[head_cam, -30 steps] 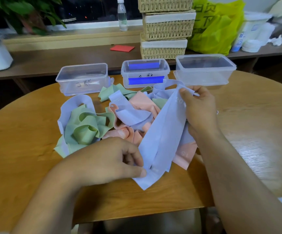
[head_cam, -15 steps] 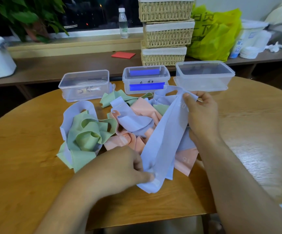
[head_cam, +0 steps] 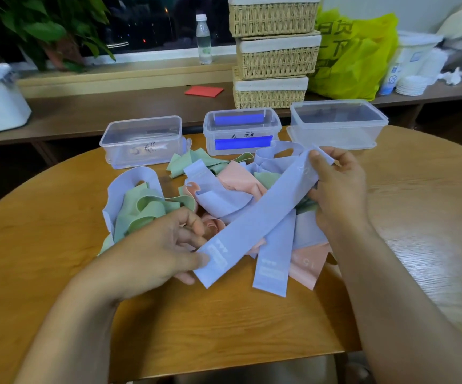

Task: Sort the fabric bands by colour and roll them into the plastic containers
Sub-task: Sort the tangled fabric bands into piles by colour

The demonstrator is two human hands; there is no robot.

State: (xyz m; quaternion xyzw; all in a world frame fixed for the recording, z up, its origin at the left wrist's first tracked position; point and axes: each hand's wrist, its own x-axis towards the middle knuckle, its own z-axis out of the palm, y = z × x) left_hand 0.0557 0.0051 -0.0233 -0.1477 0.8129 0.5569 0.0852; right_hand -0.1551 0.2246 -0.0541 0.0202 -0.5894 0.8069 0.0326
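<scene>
My left hand (head_cam: 152, 252) and right hand (head_cam: 340, 187) pinch the long lilac fabric band (head_cam: 265, 214), now straightened from seven to one o'clock, ready for rolling.

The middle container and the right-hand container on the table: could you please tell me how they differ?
The middle container has blue latches and handwriting on its front; the right-hand container has neither. The right-hand container looks wider than the middle container. Both are clear plastic and stand beyond the pile of bands.
</scene>
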